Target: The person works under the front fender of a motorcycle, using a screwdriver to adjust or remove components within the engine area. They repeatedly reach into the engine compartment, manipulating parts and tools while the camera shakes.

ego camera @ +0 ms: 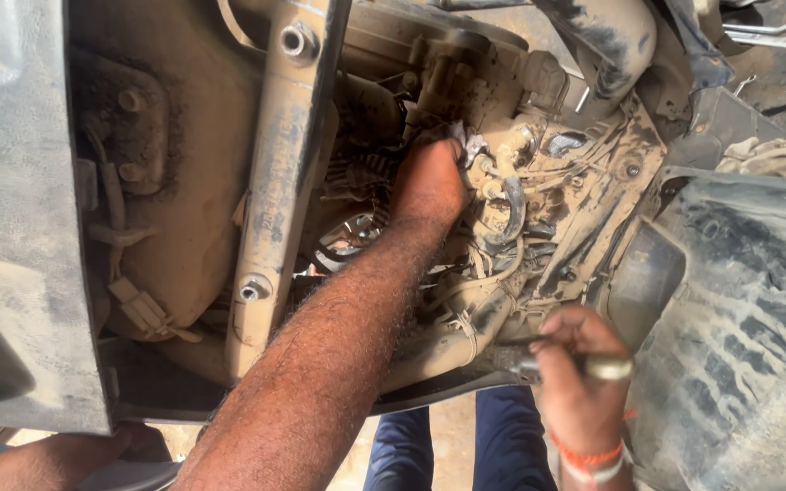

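left hand (pixel 429 182) fingertips buried in muddy engine (pixel 539 182), grip unclear | right hand (pixel 579 373) at 5 o'clock clenches tool (pixel 593 366), tip hidden | tyre (pixel 748 345) cut off, 4 o'clock | wrenches (pixel 780 36) on ground, 1 o'clock

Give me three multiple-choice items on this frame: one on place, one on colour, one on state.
1. Where is the left hand?
A. In among the dusty engine parts
B. On the tyre
C. On the wrenches

2. What colour is the wrist thread at the right hand?
A. Green
B. Orange
C. Black

3. The right hand is:
A. Flat open
B. Closed on a tool
C. Out of view

Answers:
1 A, its fingers reach between the hoses.
2 B, an orange band circles the wrist.
3 B, its fingers wrap the metal handle.
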